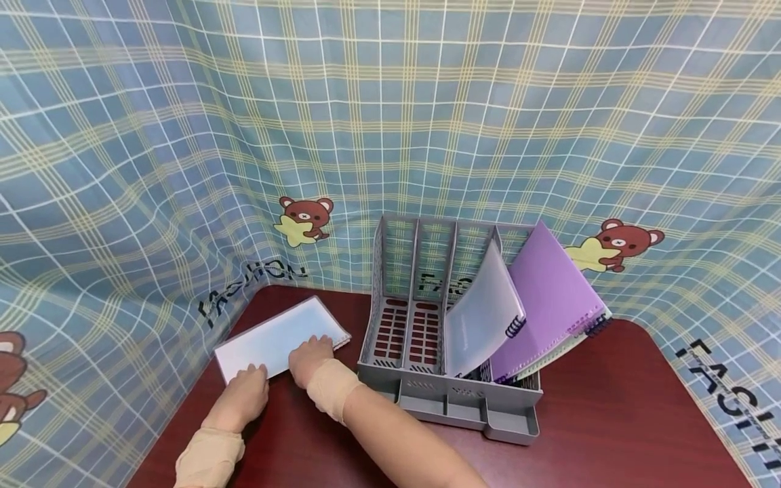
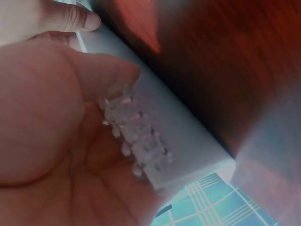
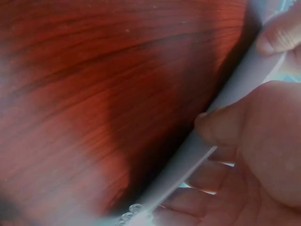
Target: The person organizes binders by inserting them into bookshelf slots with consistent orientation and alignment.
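Note:
A pale blue and white ring-bound notebook [image 1: 283, 332] is tilted over the left side of the table. My left hand [image 1: 245, 395] grips its near edge toward the left end. In the left wrist view the left thumb [image 2: 110, 73] lies on the notebook by its clear binding rings [image 2: 141, 134], fingers behind. Farther right along that edge, my right hand [image 1: 311, 360] pinches the notebook. The right wrist view has the right thumb [image 3: 221, 125] on one face and the fingers behind the other.
Right of the hands stands a grey file organizer [image 1: 448, 386] with upright slots and small front trays. A translucent notebook [image 1: 482, 318] and a purple notebook [image 1: 549, 291] lean in its right slots. Plaid cloth [image 1: 390, 122] hangs behind the dark red table [image 1: 616, 400].

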Motion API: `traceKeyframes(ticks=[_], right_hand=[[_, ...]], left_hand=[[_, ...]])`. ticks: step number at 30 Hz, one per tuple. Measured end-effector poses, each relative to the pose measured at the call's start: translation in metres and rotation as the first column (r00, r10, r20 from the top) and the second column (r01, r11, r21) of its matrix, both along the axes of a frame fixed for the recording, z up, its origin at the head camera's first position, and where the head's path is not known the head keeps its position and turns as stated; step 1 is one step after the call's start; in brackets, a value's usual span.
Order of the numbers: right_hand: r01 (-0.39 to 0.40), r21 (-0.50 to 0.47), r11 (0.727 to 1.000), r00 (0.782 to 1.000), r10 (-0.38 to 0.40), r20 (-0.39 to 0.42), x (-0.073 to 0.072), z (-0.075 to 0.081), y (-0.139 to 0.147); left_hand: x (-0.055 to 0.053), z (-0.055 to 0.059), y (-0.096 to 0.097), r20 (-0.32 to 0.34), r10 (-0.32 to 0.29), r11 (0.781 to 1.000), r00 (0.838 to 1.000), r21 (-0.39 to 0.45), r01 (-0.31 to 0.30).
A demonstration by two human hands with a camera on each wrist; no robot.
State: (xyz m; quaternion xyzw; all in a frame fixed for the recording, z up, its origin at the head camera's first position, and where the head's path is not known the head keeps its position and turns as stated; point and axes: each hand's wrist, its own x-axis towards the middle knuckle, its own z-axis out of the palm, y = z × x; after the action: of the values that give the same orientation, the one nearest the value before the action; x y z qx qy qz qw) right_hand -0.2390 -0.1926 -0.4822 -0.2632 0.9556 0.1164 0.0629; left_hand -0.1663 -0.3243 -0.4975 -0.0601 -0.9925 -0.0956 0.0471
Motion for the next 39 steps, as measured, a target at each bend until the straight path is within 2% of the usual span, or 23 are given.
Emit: traceKeyframes(ticks=[8, 11, 14, 20, 24, 27, 29, 31, 33, 36, 39], right_hand=[[0.007, 0.029, 1.000, 1.000, -0.008, 0.001, -0.006, -0.011, -0.011], [0.022, 0.014, 1.000, 1.000, -0.022, -0.009, -0.008, -0.014, -0.011], [0.036, -0.020, 0.999, 0.999, -0.036, -0.014, -0.009, -0.016, -0.008], [0.006, -0.010, 1.000, 1.000, -0.006, -0.007, -0.008, -0.012, 0.000], [0.011, 0.026, 1.000, 1.000, -0.011, -0.002, -0.006, -0.009, 0.003], [0.039, 0.030, 0.999, 0.999, -0.039, 0.008, -0.003, -0.007, 0.005], [0.060, 0.003, 0.998, 0.998, -0.060, 0.013, -0.001, -0.005, 0.007], [0.064, -0.026, 0.998, 0.998, -0.064, 0.008, 0.000, -0.003, 0.010], [0.064, -0.070, 0.996, 0.998, -0.064, -0.006, 0.001, 0.001, 0.013], [0.048, -0.144, 0.988, 0.998, -0.053, -0.031, 0.005, 0.006, 0.017], [0.027, -0.217, 0.976, 0.998, -0.039, -0.055, 0.008, 0.012, 0.021]], left_hand=[[0.002, -0.001, 0.002, -0.033, 0.010, 1.000, 0.999, 0.003, -0.010], [0.003, -0.002, 0.004, -0.052, 0.004, 1.000, 0.999, -0.012, -0.004], [0.005, -0.004, 0.006, -0.064, 0.025, 0.999, 0.998, -0.018, -0.027], [0.009, -0.004, 0.011, -0.017, 0.098, 0.995, 0.995, -0.003, -0.098], [0.006, -0.001, 0.013, -0.001, 0.106, 0.994, 0.994, 0.027, -0.106], [0.007, 0.004, 0.018, -0.041, 0.089, 0.996, 0.995, 0.022, -0.088], [0.009, 0.009, 0.021, -0.105, 0.083, 0.996, 0.991, 0.026, -0.080], [0.010, 0.014, 0.024, -0.201, 0.085, 0.996, 0.976, 0.049, -0.076], [0.011, 0.020, 0.027, -0.300, 0.095, 0.993, 0.949, 0.096, -0.069], [0.014, 0.028, 0.032, -0.425, 0.134, 0.981, 0.895, 0.187, -0.058], [0.018, 0.037, 0.036, -0.506, 0.192, 0.961, 0.841, 0.272, -0.055]])
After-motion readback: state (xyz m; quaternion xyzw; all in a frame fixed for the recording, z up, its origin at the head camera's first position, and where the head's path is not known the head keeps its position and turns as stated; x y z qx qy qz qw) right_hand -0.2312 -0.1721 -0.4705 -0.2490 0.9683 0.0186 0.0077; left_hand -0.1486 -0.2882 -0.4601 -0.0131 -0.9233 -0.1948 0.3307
